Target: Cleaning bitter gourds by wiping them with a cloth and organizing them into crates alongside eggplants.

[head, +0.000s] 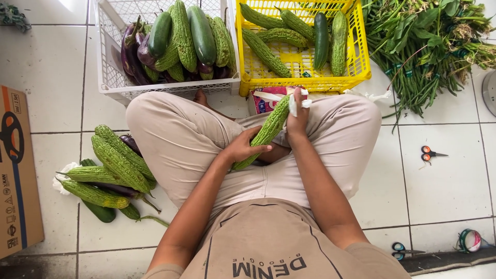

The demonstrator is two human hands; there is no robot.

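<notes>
Green and warty, a bitter gourd [264, 132] lay across the lap, just below the yellow crate [302, 80]. The left hand [243, 147] gripped its lower half. The right hand [298, 113] pinched a white strip [295, 102] around its top.

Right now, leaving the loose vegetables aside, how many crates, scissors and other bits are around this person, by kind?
Crates: 2, white and yellow
Scissors: 2, orange-handled and blue-handled
Tape roll: 1
Cardboard box: 1
Bitter gourd: 1, gripped by left hand and right hand
Total: 7
</notes>
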